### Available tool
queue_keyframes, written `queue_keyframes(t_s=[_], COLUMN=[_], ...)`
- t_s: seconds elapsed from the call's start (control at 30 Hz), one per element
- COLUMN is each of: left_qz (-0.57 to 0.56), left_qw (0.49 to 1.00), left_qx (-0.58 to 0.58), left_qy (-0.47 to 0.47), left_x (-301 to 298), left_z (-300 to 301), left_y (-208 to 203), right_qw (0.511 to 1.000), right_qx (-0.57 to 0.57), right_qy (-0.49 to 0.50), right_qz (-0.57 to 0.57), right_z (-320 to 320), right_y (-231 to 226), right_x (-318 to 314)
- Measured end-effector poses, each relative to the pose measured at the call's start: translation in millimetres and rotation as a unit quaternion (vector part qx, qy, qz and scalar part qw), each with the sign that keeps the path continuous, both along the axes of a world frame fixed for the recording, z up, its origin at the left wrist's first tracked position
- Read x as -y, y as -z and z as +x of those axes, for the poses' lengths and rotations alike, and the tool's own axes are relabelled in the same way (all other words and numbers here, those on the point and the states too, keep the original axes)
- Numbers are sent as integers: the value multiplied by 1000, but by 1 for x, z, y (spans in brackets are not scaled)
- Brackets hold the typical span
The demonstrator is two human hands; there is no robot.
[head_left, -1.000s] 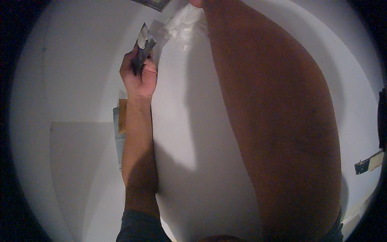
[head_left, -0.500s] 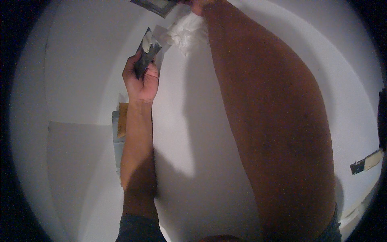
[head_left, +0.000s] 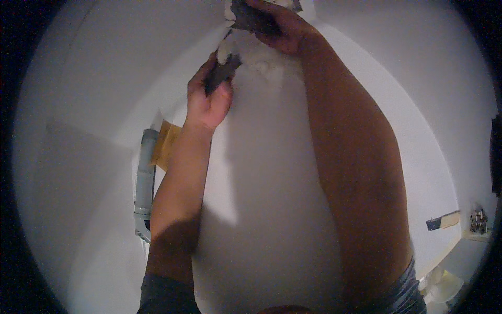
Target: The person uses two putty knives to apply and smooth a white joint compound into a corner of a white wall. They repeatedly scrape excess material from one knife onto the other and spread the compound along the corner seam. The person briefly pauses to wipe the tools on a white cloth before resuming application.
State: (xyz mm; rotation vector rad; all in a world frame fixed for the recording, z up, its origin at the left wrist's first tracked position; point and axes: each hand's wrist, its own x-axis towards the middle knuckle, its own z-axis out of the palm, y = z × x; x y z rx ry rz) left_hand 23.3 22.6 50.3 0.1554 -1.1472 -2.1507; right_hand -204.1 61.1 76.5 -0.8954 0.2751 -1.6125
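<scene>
Right hand [head_left: 286, 32]: has come down from the top edge into fuller view; its fingers are closed round a dark, flat right blade [head_left: 256, 18], which lies over the upper middle.
Left hand [head_left: 210, 102]: has shifted rightward and nearer the other; its fingers grip a smaller dark left blade [head_left: 219, 77], with pale paste [head_left: 224, 51] near its tip.
Blades: the two are now just beside each other, the right one higher; that seems to put the paste within the right blade's easy reach; whether they touch, I cannot tell.
White patch [head_left: 267, 67]: rough, below the right blade, on the smooth white surface [head_left: 272, 157]; too blurred to say what it is.
Pipe [head_left: 144, 170]: grey, left of the left arm [head_left: 180, 172]; a brown piece [head_left: 165, 145] lies between them, partly covered by the arm.
Far right: a dark-and-cream strip [head_left: 443, 221]; small metal bits [head_left: 478, 221] near it.
In the way: the right arm [head_left: 361, 157] hides much of the surface; shadow dims its middle.
</scene>
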Motion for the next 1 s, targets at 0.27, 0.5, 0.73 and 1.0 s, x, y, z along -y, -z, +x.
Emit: queue_keyframes(t_s=[0.27, 0.5, 0.73, 1.0], left_qz=[128, 132, 142, 72], left_qw=[981, 973, 969, 987], left_qx=[-114, -158, -195, -143], left_qy=[86, 105, 48, -28], left_x=[-14, -6, 26, 30], left_z=[-11, -3, 0, -19], left_y=[-13, -6, 3, 18], right_qw=[995, 975, 977, 705], right_qx=[-92, -180, -169, -449], right_qy=[33, 41, 126, 536], right_qz=[8, 126, 40, -120], right_z=[9, 19, -18, 60], right_y=[3, -12, -24, -28], right_x=[6, -33, -28, -71])
